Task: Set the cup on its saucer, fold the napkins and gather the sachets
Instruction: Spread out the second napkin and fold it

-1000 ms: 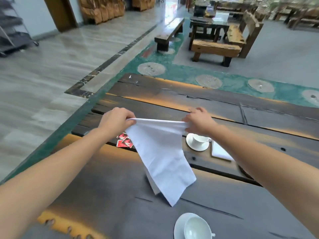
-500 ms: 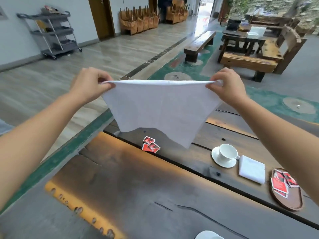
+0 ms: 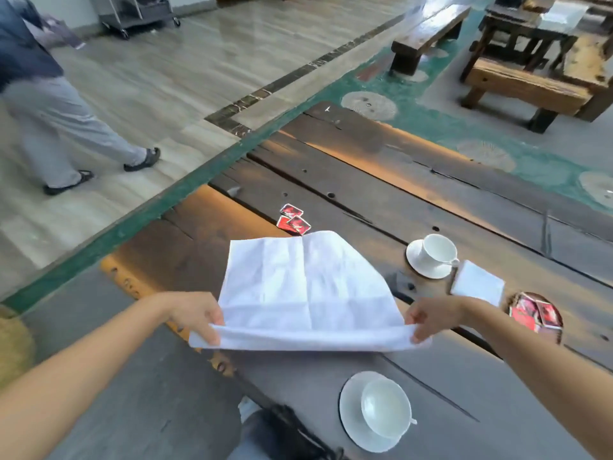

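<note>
A white napkin (image 3: pixel 308 287) is spread flat over the dark wooden table (image 3: pixel 431 207). My left hand (image 3: pixel 199 315) pinches its near left corner and my right hand (image 3: pixel 431 318) pinches its near right corner, with the near edge lifted slightly. A white cup (image 3: pixel 386 411) sits on its saucer (image 3: pixel 351 423) close to me. A second cup (image 3: pixel 438 250) on a saucer stands farther right, beside a folded napkin (image 3: pixel 477 282). Red sachets (image 3: pixel 293 219) lie loose beyond the napkin. More sachets (image 3: pixel 534 313) rest in a small wooden dish (image 3: pixel 559 333) at the right.
A person (image 3: pixel 43 94) walks on the tiled floor at the left. Wooden benches (image 3: pixel 428 31) and a table stand at the far right. A metal trolley (image 3: pixel 139 11) is at the back. The table's left edge runs near a green floor strip.
The napkin was held up in the air, stretched between both hands; now it has come down and lies spread on the table. A person has come into view at the left.
</note>
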A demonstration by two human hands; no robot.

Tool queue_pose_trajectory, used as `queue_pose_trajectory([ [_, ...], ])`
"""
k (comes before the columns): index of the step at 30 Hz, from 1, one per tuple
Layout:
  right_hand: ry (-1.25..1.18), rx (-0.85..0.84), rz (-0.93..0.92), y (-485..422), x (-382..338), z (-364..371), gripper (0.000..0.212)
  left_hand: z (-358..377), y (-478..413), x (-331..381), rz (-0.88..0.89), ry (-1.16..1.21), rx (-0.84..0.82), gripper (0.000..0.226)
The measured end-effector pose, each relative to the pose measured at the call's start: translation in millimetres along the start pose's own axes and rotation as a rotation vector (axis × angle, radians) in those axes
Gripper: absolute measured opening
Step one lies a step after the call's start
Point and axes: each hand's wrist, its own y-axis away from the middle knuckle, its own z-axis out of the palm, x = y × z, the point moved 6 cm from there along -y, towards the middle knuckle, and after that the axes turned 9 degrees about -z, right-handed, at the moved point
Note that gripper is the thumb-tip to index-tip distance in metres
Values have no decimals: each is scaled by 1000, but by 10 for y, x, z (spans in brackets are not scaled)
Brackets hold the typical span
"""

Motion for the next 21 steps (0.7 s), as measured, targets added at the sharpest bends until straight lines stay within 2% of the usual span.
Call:
queue_pose_trajectory([
  [4, -170, -111, 75, -18, 201, 470, 26, 648, -128, -128, -70, 32, -214, 17],
  [6, -220, -67, 83, -58, 245, 441, 28, 654, -172, -197, -87, 122, -193, 13],
  [9, -282, 207, 79, -207, 264, 81, 23, 371, -291, -285, -80, 307, -48, 23],
  [12, -307, 561, 78, -419, 221, -359, 25, 48, -448, -368, -121, 394, 119, 15],
  [14, -327, 703, 87, -606, 141, -539, 16, -40, -594, -462, -174, 413, 153, 15],
  [17, -397, 794, 97, -988, -30, -676, 5, 39, -831, -665, -244, 338, 90, 18],
  [21, -475, 840, 94, -1578, -232, -771, 6, 347, -1074, -884, -257, 264, -108, 23],
])
